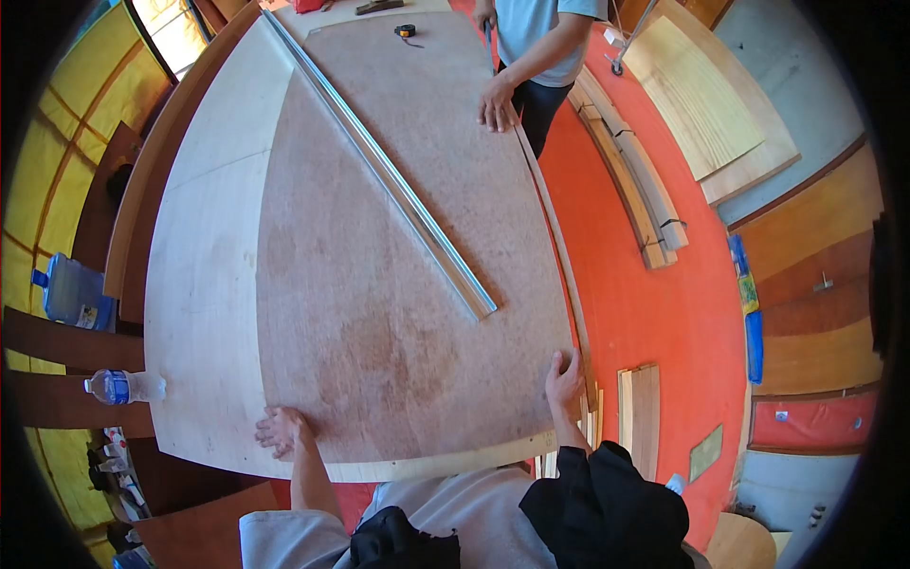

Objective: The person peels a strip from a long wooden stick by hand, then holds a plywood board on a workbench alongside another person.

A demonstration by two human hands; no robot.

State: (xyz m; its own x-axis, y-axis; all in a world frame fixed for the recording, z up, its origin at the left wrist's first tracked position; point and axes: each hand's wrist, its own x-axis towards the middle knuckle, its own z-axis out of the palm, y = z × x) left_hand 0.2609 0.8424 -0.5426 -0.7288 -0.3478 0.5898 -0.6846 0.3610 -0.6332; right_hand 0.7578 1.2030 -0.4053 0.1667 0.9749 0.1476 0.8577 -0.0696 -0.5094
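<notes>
A large reddish-brown board (332,284) lies over a paler panel (204,256). Near the close left corner, my left hand (282,432) rests with fingers spread across the seam between the two. My right hand (565,381) is at the board's right edge, thumb and fingers apart, its palm against the edge. A long silver metal bar (389,171) lies diagonally on the board, touched by neither hand. At the far right edge a person in a light blue shirt (540,38) lays one hand (496,102) on the board.
A tape measure (406,31) sits at the far end. A water bottle (123,387) and a blue container (76,292) are on the left. Wooden beams (630,171), pale boards (701,95) and short planks (639,417) lie on the red floor (621,313) to the right.
</notes>
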